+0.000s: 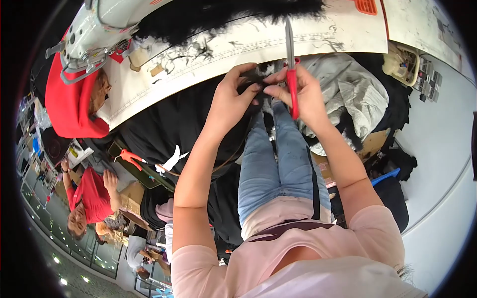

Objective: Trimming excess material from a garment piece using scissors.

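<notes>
My left hand [228,98] pinches a small piece of dark, fluffy material [258,79] at the front edge of the white table. Opposite it, the thumb and fingertips of my right hand [311,98] meet the same piece. Red-handled scissors [293,87] rest in my right hand, with their blades together and aimed away from me over the tabletop. My fingers partly cover the material, so its shape is unclear. Black fabric [179,115] hangs below the table edge, left of my legs.
Long black feathery trim [231,16] lies along the white table [257,48], with loose black tufts around it. A sewing machine head [93,33] and red fabric [63,108] are at left. Crumpled whitish fabric [343,89] bulges at right. A co-worker in red [91,193] is farther left.
</notes>
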### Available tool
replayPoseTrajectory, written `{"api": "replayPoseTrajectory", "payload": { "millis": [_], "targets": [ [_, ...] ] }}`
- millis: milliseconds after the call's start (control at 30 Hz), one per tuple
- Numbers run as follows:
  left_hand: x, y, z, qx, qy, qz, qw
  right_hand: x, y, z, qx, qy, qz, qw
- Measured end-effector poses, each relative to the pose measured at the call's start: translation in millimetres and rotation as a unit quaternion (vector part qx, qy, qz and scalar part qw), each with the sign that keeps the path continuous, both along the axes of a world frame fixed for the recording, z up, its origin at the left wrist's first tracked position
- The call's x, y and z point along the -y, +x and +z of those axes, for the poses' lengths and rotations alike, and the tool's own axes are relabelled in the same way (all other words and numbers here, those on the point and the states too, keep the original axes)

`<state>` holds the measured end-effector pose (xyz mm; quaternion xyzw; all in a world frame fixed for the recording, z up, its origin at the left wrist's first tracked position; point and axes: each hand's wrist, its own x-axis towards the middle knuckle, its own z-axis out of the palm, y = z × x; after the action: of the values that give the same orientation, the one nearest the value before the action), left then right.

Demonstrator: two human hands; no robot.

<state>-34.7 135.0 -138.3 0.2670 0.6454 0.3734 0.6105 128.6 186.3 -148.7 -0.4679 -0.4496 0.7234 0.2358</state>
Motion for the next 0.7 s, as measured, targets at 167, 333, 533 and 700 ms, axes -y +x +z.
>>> {"api": "replayPoseTrajectory", "payload": {
  "millis": [167,333,533,700],
  "targets": [
    [3,9,-2,0.005,-0.021,-0.029,0.999,12,12,-3,0.027,-0.023,-0.036,0.999],
    [5,15,-2,0.021,-0.041,-0.043,0.998,11,22,-7,0.049,0.012,-0.112,0.992],
    [23,-22,3,-0.058,-0.106,-0.065,0.991,-32,66,-14,0.181,0.125,-0.218,0.951],
    [36,-49,1,-0.157,-0.097,-0.044,0.982,-52,72,-44,0.201,0.172,-0.226,0.938]
  ]
}}
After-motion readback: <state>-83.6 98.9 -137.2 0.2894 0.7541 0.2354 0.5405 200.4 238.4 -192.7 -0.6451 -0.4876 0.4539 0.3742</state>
